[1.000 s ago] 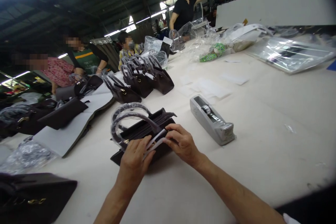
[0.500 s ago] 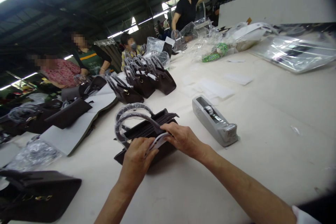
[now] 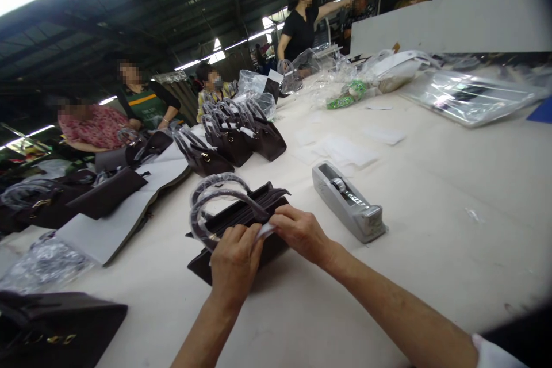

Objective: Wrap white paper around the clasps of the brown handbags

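Taking the view as a clock face centred on the dark handbag (image 3: 271,252), with twelve at the top, the handbag sits on the white table (image 3: 431,230), its top open and its two handles (image 3: 218,198) standing up, wrapped in clear plastic and leaning toward ten. The left hand (image 3: 235,256) lies over the front side of the bag with fingers curled, pinching one end of a short white strip (image 3: 264,230). The right hand (image 3: 302,233), toward three, pinches the other end between thumb and fingertips, close to the base of the front handle. The strip spans the small gap between the hands; whether it touches the bag cannot be told.

At three o'clock, apart from the bag, is a grey tape dispenser (image 3: 349,207). White papers (image 3: 349,150) lie at two, with a flat clear plastic package (image 3: 472,98) farther out. A green packet (image 3: 347,95) is at one. Near twelve stands a cluster of dark bags (image 3: 233,141) with plastic-wrapped handles. A pale sheet (image 3: 97,236) and crumpled plastic (image 3: 47,261) lie around nine, and a larger dark bag (image 3: 60,328) is at eight. A person in a green apron (image 3: 149,104) is at eleven, a person in a pink patterned top (image 3: 101,126) at ten.
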Demonstrator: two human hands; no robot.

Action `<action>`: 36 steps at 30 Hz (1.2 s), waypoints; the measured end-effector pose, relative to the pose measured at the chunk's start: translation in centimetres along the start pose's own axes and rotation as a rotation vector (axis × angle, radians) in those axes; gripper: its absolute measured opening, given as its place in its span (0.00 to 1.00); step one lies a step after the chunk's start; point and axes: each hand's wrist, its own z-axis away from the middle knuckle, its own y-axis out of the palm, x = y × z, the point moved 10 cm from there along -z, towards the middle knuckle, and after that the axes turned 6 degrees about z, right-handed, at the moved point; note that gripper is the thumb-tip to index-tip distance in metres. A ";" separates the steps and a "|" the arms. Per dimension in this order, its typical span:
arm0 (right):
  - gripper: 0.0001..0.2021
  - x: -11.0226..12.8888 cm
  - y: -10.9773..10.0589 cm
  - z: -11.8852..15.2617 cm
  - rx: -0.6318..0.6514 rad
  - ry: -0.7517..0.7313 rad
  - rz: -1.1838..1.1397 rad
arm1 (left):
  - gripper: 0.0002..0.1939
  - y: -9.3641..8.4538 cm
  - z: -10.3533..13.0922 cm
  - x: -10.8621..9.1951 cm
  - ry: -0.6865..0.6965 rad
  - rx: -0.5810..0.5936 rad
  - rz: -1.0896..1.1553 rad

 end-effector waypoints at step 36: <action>0.09 -5.3 8.4 6.4 -0.335 1.267 -1.186 | 0.18 0.6 0.3 -3.3 0.485 -0.084 -0.045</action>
